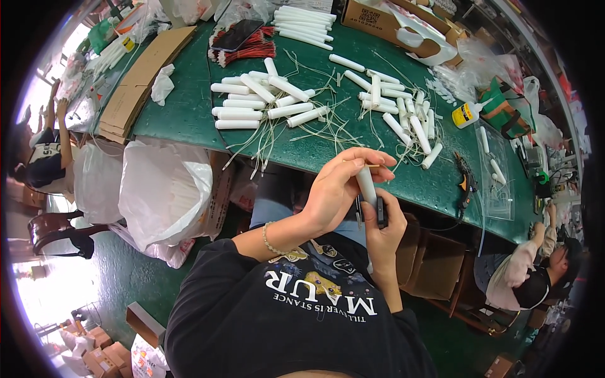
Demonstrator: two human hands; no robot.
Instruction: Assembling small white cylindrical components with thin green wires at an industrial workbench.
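A white tube point(367, 188) is held upright in front of my chest, at the table's near edge. My left hand point(334, 192) is closed about its upper end, thumb and fingers pinching there. A thin orange-brown strip point(374, 166) shows between those fingers; its kind is unclear. My right hand point(387, 234) grips the tube lower down, together with a small black object point(380, 213) whose kind I cannot make out. Beyond my hands lie two loose piles of white tubes with thin pale wires, a left pile point(242, 116) and a right pile point(417, 129).
The green table point(189, 82) also carries a phone point(237, 35) on red wires point(258, 53), stacked white tubes point(305, 26), a glue bottle point(465, 115), a black-and-orange tool point(466, 183) and cardboard point(142, 88). A bagged bin point(165, 195) stands left. People sit at both sides.
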